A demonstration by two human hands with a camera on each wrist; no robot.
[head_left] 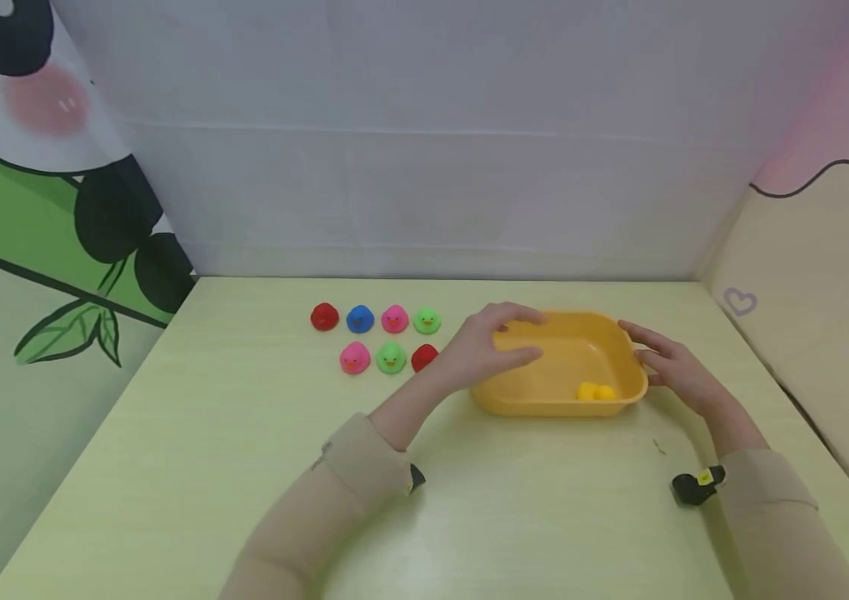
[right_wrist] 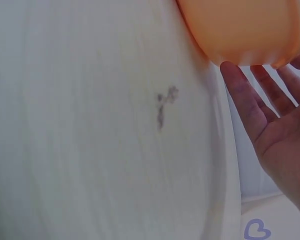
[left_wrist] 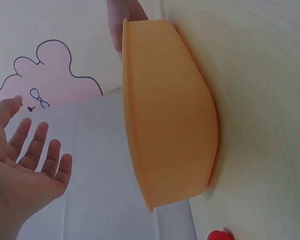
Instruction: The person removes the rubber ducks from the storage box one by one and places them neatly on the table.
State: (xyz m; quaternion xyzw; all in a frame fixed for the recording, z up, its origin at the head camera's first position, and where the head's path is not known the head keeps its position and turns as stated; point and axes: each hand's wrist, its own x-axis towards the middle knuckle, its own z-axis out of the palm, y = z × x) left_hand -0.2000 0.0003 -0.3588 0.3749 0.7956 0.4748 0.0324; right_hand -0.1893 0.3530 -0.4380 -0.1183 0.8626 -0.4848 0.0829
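Observation:
An orange-yellow plastic tray (head_left: 517,407) stands on the table, with two small yellow toys (head_left: 596,392) in its near right part. My left hand (head_left: 478,350) hovers over the tray's left end, thumb and fingers spread, holding nothing. In the left wrist view, that hand (left_wrist: 30,172) is apart from the tray wall (left_wrist: 167,110). At the opposite end my right hand (head_left: 682,375) touches the side of the tray. Seen from the right wrist, its fingers (right_wrist: 244,97) are fairly straight against the tray's outer wall (right_wrist: 245,35).
Left of the tray, small duck toys lie in two rows: red (head_left: 324,317), blue (head_left: 360,319), pink (head_left: 395,319) and green (head_left: 427,321) behind; pink (head_left: 354,357), green (head_left: 391,357) and red (head_left: 424,357) in front. Printed cloth walls (head_left: 424,192) enclose the table (head_left: 192,467).

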